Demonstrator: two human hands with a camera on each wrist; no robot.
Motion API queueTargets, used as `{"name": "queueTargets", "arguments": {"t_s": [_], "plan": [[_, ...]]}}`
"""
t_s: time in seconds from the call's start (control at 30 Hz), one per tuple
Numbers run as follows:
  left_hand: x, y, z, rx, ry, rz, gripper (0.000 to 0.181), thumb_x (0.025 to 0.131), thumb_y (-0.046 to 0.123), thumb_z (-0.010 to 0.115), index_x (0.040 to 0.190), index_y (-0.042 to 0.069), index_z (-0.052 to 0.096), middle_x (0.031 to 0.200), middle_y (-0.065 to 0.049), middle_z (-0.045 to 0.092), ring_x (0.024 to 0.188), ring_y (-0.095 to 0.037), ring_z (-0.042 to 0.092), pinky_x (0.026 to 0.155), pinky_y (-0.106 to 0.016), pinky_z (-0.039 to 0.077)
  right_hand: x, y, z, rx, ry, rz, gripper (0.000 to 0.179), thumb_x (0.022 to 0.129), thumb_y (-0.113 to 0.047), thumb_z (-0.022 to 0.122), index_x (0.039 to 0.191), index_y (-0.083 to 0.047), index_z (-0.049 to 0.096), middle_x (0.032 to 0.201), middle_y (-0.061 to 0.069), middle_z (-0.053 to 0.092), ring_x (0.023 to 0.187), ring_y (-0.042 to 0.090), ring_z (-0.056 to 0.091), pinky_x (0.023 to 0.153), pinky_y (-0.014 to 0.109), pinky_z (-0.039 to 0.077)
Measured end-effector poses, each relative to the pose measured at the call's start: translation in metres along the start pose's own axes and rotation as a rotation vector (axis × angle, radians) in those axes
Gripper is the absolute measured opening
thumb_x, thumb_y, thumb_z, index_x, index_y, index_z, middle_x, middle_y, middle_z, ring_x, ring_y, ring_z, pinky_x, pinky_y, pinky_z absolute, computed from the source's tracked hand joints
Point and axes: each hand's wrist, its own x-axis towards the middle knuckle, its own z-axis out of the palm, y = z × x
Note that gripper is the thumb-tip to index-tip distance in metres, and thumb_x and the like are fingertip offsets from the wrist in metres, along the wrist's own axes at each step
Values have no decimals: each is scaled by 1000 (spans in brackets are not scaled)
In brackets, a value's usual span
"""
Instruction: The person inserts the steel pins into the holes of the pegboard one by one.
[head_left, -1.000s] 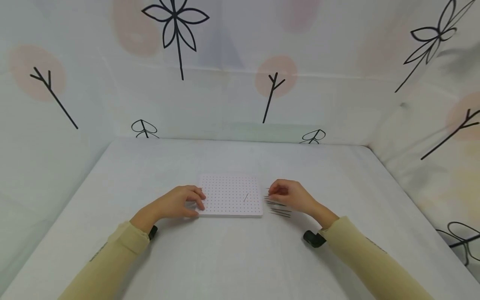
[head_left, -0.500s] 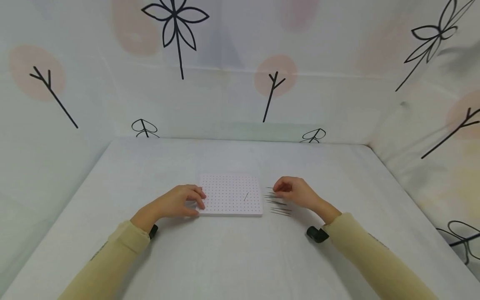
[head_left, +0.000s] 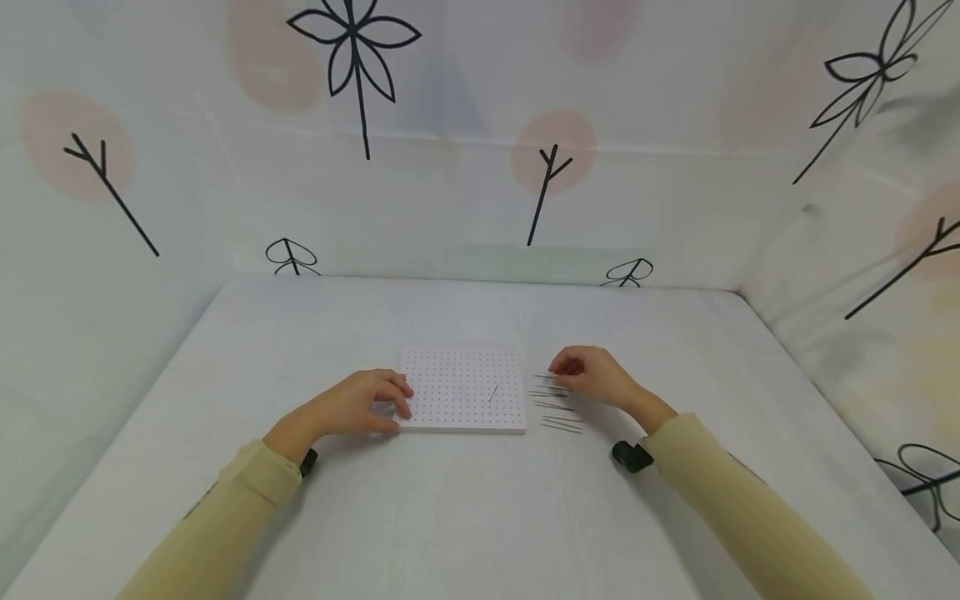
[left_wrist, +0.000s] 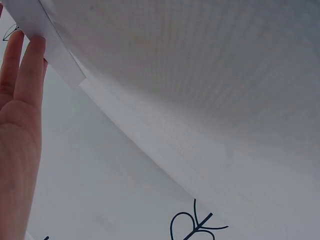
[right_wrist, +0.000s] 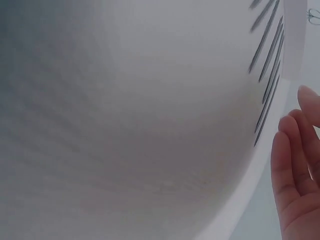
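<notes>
A white board with a grid of small holes (head_left: 450, 387) lies flat on the table. A thin needle-like pin (head_left: 492, 393) stands tilted in its right part. At the board's left edge rests my left hand (head_left: 360, 404), its fingers on the side and the thumb by the front corner; in the left wrist view the fingers (left_wrist: 30, 75) reach nearly straight to the edge. My right hand (head_left: 596, 379) hovers over the far end of a row of thin dark needles (head_left: 558, 419). Its fingers are loosely bent with the thumb close, and no needle shows between them in the right wrist view.
A white cloth covers the table (head_left: 480, 517). Cloth walls (head_left: 450, 200) with printed flowers and twigs stand behind and at both sides. A black wrist device (head_left: 632, 457) sits below the right wrist.
My right hand has moved a little away from me along the row of needles, to its far end, and slightly right. The left hand and the board have stayed still.
</notes>
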Motion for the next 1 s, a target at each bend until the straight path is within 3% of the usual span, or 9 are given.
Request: {"name": "queueTargets", "arguments": {"t_s": [0.5,1.0], "plan": [[-1,3,-1,-16,-3,-5,16,75,6,74,85,18,71,112,1,58,121,-27,45,101,-46,35,17,11,1,-65,-109,3,13,81,-8,71,93,-6,66,88,2,59,80,18,51,73,32,46],[0,3,0,-16,-4,-21,16,75,7,75,85,18,71,113,1,58,121,-27,45,101,-46,36,25,6,2,-40,-201,128,7,85,-10,67,89,-4,65,84,2,60,79,17,50,71,29,43]]}}
